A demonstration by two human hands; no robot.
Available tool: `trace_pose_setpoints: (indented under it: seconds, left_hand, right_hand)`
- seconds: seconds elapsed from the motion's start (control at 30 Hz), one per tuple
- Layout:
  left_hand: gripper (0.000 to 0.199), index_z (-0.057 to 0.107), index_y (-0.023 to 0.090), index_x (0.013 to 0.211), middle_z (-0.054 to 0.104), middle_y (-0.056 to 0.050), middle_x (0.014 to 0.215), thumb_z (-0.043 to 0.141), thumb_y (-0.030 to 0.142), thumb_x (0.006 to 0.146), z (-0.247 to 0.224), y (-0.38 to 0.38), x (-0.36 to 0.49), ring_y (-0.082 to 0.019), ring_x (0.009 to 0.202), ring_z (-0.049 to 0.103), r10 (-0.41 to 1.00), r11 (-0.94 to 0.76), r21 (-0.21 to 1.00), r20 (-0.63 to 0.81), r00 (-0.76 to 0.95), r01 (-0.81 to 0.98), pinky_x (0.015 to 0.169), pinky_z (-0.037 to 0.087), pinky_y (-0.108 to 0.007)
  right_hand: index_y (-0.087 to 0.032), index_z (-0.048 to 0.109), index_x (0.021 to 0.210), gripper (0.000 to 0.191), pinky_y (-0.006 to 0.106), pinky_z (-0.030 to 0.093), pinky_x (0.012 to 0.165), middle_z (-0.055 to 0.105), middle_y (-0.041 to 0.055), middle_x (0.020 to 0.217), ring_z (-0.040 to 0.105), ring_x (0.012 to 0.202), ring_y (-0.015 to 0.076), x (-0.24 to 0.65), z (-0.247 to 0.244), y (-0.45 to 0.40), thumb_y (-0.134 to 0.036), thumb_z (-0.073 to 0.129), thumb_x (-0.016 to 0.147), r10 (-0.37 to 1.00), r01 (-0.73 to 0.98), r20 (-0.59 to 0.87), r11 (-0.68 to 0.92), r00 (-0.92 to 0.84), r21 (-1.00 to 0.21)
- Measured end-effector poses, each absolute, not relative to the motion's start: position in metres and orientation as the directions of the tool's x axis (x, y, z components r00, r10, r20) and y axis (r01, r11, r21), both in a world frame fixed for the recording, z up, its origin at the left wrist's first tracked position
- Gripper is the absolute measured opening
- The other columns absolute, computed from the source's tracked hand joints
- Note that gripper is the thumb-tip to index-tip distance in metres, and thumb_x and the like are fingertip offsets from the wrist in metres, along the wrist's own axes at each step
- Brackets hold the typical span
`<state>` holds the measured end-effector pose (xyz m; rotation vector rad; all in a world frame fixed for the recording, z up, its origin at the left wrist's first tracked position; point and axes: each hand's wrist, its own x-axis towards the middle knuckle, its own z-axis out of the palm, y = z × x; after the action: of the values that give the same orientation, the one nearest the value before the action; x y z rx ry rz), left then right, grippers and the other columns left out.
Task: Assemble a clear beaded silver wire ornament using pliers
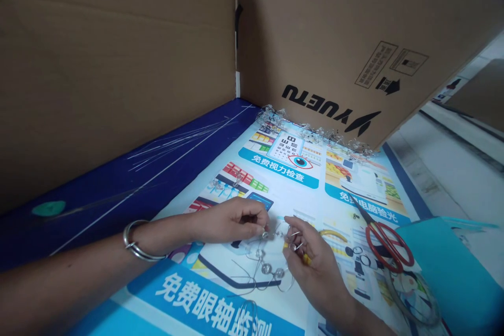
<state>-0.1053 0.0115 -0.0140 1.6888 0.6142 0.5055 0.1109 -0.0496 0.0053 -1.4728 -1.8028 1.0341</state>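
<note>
1. Left hand [232, 220]: fingers curled and closed, thumb and forefinger pinching a beaded wire [268, 268] (a metal bangle [137, 240] circles the wrist).
2. Right hand [311, 268]: also closed in a pinch, its fingertips [293, 247] gripping the same wire just beside the left hand; the two hands nearly touch.
3. Beaded wire: clear round beads on thin silvery wire, held up at one end and hanging between the hands, with loose ends trailing over a printed eye-clinic poster [299, 189].
4. Surroundings: red-handled scissors [388, 244] lie on the poster to the right, near a teal sheet [444, 268]. Clear beaded strands [311, 128] line the poster's far edge, against a cardboard panel [315, 26]. Thin loose wires [177, 149] lie on a navy board [118, 189] at left.
</note>
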Motion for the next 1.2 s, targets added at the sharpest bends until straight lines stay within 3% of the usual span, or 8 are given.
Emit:
trace_pose_setpoints:
  seconds: [1.2]
  left_hand:
    - [0.009,0.050,0.014,0.084,0.055,-0.004,0.085,0.050,0.023,0.083,-0.0148,0.0125,-0.1055,-0.008,0.062,0.044,0.630,-0.170,0.978,0.013,0.776,0.121,0.055,0.038,-0.018]
  right_hand:
    - [-0.024,0.048,0.115,0.043,0.019,0.047,0.057,0.055,0.0004,0.090,0.052,0.064,0.0089,0.1098,0.0053,-0.0482,-0.011,0.050,0.074,0.966,0.506,-0.022,0.115,-0.256,-0.855]
